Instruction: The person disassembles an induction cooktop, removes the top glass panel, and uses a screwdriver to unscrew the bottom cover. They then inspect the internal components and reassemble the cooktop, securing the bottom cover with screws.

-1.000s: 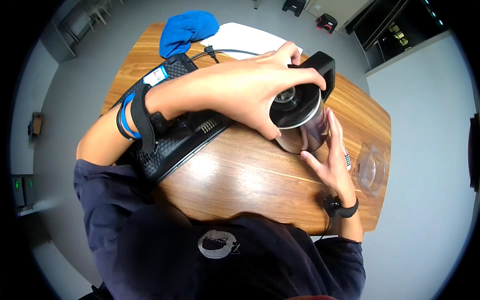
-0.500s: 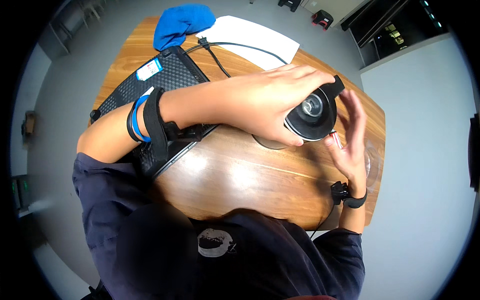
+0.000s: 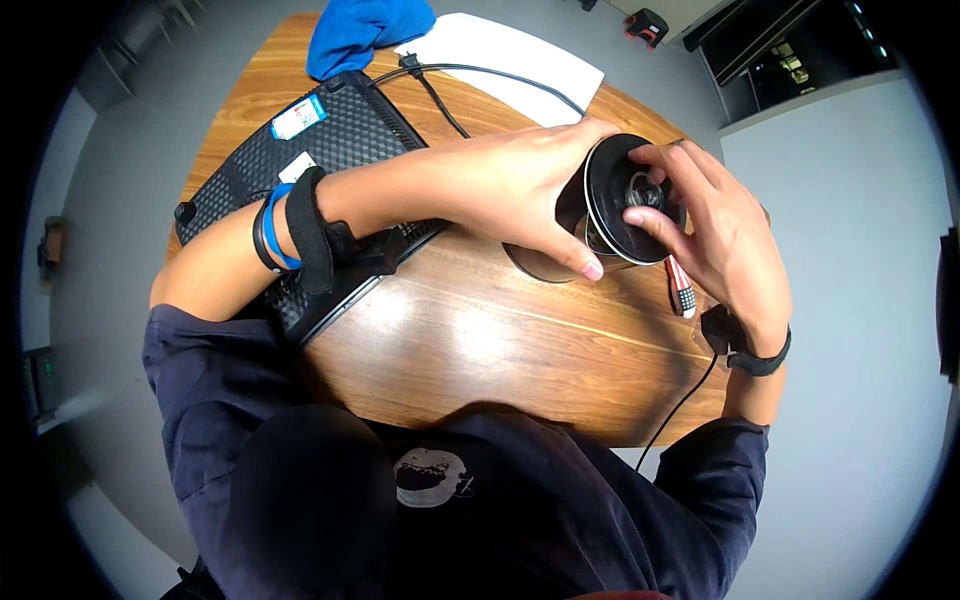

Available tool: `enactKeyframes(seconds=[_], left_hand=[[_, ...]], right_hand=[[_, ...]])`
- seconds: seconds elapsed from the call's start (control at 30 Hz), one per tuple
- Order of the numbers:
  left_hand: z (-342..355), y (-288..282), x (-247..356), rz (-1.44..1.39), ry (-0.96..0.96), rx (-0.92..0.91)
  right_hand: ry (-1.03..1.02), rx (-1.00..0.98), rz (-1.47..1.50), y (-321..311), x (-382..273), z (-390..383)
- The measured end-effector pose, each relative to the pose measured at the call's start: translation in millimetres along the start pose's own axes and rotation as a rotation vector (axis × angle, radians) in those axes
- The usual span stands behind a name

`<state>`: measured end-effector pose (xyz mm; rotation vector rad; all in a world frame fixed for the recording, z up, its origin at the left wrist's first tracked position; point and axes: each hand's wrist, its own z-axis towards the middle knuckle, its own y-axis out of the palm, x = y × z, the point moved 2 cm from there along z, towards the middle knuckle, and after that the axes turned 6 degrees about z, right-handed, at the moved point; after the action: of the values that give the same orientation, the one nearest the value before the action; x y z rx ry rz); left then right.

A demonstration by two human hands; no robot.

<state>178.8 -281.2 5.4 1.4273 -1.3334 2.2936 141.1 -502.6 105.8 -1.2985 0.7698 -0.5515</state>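
Note:
A dark cylindrical container (image 3: 572,205) with a pale rim leans over the right part of the table. My left hand (image 3: 545,190) wraps around its side, thumb along the near face. On top sits a round black lid (image 3: 612,185) with a clear knob (image 3: 645,192) in its middle. My right hand (image 3: 705,205) reaches in from the right and pinches that knob between thumb and fingers. Below my right palm lies a small red-and-white striped stick (image 3: 682,288) with a checkered end. The container's far side is hidden by my hands.
Left of my hands, under my left forearm, lies a black textured laptop (image 3: 345,140) with stickers. Behind it are a blue cloth (image 3: 365,32), a white sheet (image 3: 510,70) and a black cable with a plug (image 3: 410,62). A round dark outline (image 3: 535,265) shows on the wooden table (image 3: 450,350).
My right hand has moved from beside the container onto the lid's knob. The container has turned, and its black projecting part no longer shows. My left hand keeps its hold.

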Motion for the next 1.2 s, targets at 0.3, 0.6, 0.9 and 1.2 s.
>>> enactKeyframes(seconds=[0.3,0.6,0.9,1.2], left_hand=[[-2.4,18.0,-0.2,0.073,0.014,0.148],[-1.6,14.8,0.5,0.042,0.011,0.106],[-4.1,16.4,-1.6,0.109,0.056,0.137],[-5.6,4.8,8.0,0.149,0.029,0.048]], right_hand=[[0.041,-0.070,-0.008,7.8,-0.5,-2.6],[0.115,-0.078,0.721,-15.5,60.6,-4.6],[0.243,0.061,1.598,14.2,240.1,-38.6],[0.141,0.115,1.796,51.6,242.4,-39.1]])
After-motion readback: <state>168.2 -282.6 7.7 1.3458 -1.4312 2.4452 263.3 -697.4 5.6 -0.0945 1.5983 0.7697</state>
